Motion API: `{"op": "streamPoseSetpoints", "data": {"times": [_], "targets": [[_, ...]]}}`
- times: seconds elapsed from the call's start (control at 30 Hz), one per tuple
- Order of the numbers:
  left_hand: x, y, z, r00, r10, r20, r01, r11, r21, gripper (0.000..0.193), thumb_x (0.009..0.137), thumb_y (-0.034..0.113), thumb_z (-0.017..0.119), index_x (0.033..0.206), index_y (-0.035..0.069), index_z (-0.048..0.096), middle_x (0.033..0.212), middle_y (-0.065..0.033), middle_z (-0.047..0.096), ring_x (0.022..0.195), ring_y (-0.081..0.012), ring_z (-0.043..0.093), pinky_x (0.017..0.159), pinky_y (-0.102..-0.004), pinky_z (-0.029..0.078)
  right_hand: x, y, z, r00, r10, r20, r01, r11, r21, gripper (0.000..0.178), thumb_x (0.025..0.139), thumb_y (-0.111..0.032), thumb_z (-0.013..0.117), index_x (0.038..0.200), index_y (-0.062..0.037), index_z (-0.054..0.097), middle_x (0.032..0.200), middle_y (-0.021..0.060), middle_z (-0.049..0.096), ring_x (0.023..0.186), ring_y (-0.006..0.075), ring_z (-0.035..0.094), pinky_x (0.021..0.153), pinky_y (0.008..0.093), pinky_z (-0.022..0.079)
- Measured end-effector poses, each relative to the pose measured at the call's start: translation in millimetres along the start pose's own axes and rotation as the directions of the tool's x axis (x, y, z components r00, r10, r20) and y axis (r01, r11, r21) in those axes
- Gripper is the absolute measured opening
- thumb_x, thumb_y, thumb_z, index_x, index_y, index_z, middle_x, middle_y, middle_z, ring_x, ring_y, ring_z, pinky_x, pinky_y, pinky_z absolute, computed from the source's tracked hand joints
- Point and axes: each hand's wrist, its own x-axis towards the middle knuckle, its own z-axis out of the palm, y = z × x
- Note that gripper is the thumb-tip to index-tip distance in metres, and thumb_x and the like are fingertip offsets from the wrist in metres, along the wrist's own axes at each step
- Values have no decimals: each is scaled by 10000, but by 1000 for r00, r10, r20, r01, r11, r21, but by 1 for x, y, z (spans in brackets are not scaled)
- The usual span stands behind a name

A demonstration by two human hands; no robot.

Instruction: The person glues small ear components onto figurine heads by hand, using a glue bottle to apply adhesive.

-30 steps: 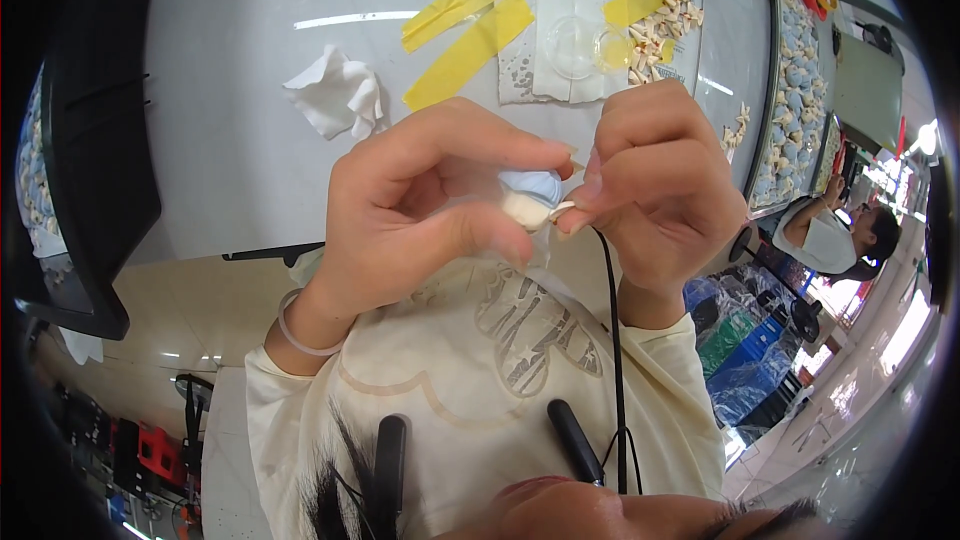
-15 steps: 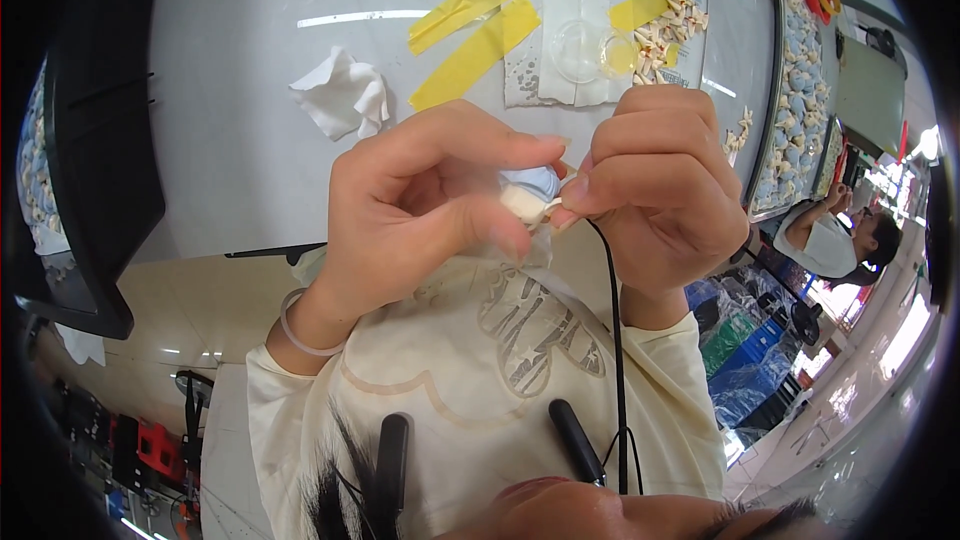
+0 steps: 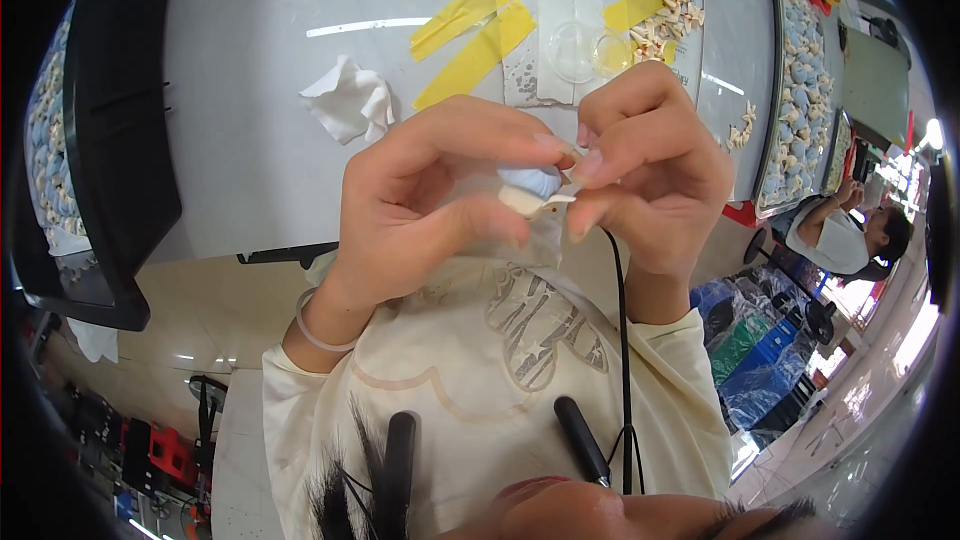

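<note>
A small figurine [image 3: 530, 183], pale blue above and cream below, is gripped between the thumb and fingertips of my left hand [image 3: 378, 205]. From its right side juts a thin, pointed cream piece [image 3: 561, 198]. Close by is my right hand [image 3: 665, 165], its thumb and index finger parted around the tip of that piece. The right index fingertip is near the figurine's upper right; whether it touches is hard to tell. Both hands are held over the near table edge, in front of my shirt.
On the grey table [image 3: 250, 140] lie a crumpled white cloth [image 3: 350, 100], yellow tape strips [image 3: 475, 50], clear round dishes [image 3: 575, 52] and a pile of small cream pieces [image 3: 680, 15]. A tray of blue-and-cream figurines [image 3: 800, 90] stands right, a black rack [image 3: 120, 140] left. Another person [image 3: 835, 235] sits far right.
My right thumb and index finger have come apart from their pinch at the figurine's right side, showing the pointed cream piece. The left hand keeps its hold. The whole view has shifted slightly.
</note>
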Motion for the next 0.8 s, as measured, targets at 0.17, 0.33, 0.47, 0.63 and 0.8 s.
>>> {"op": "streamPoseSetpoints", "data": {"times": [0.17, 0.33, 0.47, 0.63, 0.8], "targets": [[2, -3, -2, 995, 86, 57, -89, 995, 46, 365, 690, -78, 622, 1033, -32, 506, 1013, -133, 532, 965, -200, 521, 845, -321, 420, -2, 1, 2, 984, -170, 47, 176, 971, -165, 323, 496, -152, 800, 759, -87, 623, 821, 64, 434, 688, 137, 413, 587, 232, 333], [-1, 0, -5, 995, -25, 100, 40, 988, -149, 413, 739, -56, 594, 1114, -26, 425, 1020, -133, 520, 972, -193, 516, 849, -323, 423, 1, -4, 6, 957, -240, 162, 288, 839, -461, 407, 501, -235, 771, 881, -123, 680, 823, 28, 383, 667, 137, 394, 567, 228, 320], [-3, 3, -1, 995, -57, 81, 73, 975, -208, 409, 776, -56, 517, 1166, -55, 393, 1089, -155, 505, 1030, -221, 500, 861, -335, 428, -2, -10, 10, 967, -228, 111, 252, 829, -500, 449, 432, -197, 755, 871, -171, 663, 852, -11, 453, 743, 143, 450, 641, 275, 364], [-4, 7, 2, 996, -60, 72, 72, 981, -178, 438, 762, -58, 475, 1189, -91, 382, 1131, -180, 493, 1076, -246, 479, 900, -353, 412, -5, -4, 16, 933, -358, 41, 320, 772, -549, 418, 475, -191, 721, 886, -150, 657, 847, -26, 456, 729, 128, 447, 640, 272, 364], [-3, 7, 1, 994, -68, 84, 80, 986, -146, 453, 742, -53, 487, 1182, -106, 392, 1148, -188, 483, 1082, -250, 476, 909, -355, 408, -4, 0, 12, 912, -405, 70, 372, 739, -562, 412, 475, -150, 701, 882, -118, 651, 851, -17, 461, 722, 128, 452, 612, 262, 377]]}}
